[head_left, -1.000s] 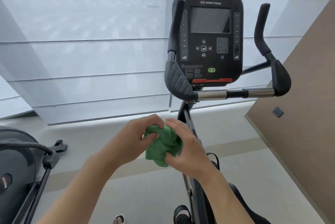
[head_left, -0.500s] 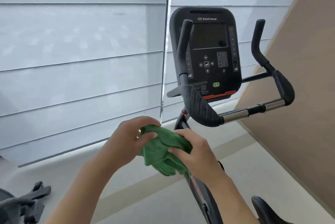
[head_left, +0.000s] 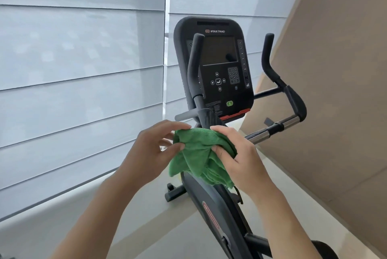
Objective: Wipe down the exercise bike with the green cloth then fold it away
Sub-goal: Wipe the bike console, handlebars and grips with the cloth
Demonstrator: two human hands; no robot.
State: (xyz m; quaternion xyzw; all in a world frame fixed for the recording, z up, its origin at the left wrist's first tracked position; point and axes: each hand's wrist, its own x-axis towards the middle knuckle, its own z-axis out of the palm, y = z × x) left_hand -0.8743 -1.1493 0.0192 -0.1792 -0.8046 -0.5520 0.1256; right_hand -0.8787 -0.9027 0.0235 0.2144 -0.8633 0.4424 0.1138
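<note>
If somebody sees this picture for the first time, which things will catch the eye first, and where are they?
First the green cloth, bunched low in the middle, pinched by the left hand and gripped by the right hand. Behind it rises the exercise bike with its black console at centre. Pale window blinds fill the left.

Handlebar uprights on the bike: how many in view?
2. The left upright grip stands in front of the console, overlapping its left edge; the right upright grip rises clear of the console's right side. None seems hidden.
</note>
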